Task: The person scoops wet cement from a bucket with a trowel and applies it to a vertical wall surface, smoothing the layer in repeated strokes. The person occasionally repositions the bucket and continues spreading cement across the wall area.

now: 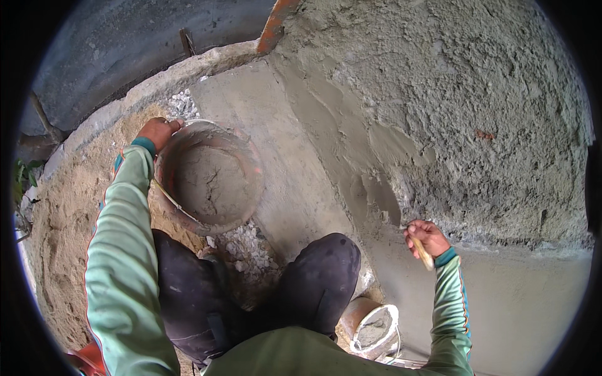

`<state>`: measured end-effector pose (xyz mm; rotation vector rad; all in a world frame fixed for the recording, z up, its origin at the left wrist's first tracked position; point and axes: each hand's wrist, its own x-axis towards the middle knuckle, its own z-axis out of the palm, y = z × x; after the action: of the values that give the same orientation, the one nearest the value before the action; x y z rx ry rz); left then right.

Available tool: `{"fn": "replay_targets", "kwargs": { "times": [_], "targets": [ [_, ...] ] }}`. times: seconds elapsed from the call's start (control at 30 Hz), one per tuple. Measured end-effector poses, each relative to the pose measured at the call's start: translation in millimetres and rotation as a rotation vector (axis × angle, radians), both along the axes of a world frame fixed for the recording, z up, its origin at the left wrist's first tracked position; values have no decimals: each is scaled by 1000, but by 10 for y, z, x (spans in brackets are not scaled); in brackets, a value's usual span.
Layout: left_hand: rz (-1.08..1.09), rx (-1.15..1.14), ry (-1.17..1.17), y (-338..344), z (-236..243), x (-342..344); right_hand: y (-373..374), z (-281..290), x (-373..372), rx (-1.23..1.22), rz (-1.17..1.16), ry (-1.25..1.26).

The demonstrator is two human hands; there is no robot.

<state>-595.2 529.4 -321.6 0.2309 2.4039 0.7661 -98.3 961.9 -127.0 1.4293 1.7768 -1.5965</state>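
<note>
My left hand (160, 132) is closed round the wire handle (170, 199) of a wide, mortar-smeared bucket (253, 164), at its far left rim. Grey wet mortar (210, 182) lies inside it. My right hand (426, 239) grips a trowel by its wooden handle (421, 254). The trowel's blade is hard to tell from the grey mortar around it, just left of the hand. A band of fresh, smeared mortar (351, 138) runs along the foot of the rough wall (464, 113).
A smaller bucket (360, 313) with grey residue stands beside my right knee. White rubble (244, 247) lies between my legs and the big bucket, with sand (69, 219) at left. An orange-brown board (273, 26) stands at the wall's far end. Something red (88, 358) shows at lower left.
</note>
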Motion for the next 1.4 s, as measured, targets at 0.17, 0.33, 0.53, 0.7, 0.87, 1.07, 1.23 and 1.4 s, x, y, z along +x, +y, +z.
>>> {"fn": "replay_targets", "kwargs": {
  "times": [0.17,0.33,0.53,0.7,0.87,1.07,1.23,1.4],
  "targets": [
    [-33,-3,38,-18,123,8,-167,428,568,518,63,310],
    [-78,15,44,-7,-85,-17,-42,-1096,1332,558,71,291],
    [-52,-26,69,-42,-103,-52,-178,-1960,1314,1092,395,-91],
    [-46,-51,85,-16,-105,16,91,-1519,795,898,119,72],
    [-33,-50,27,-64,-95,-20,57,-662,270,641,-34,191],
    [-32,-45,101,-108,-58,35,-60,-251,807,564,-130,113],
    [-73,-35,57,-46,-31,-67,-386,-714,1140,761,-88,316],
    [-199,-70,123,-108,-278,-210,-327,-1691,848,1022,564,-313]
  ]
}}
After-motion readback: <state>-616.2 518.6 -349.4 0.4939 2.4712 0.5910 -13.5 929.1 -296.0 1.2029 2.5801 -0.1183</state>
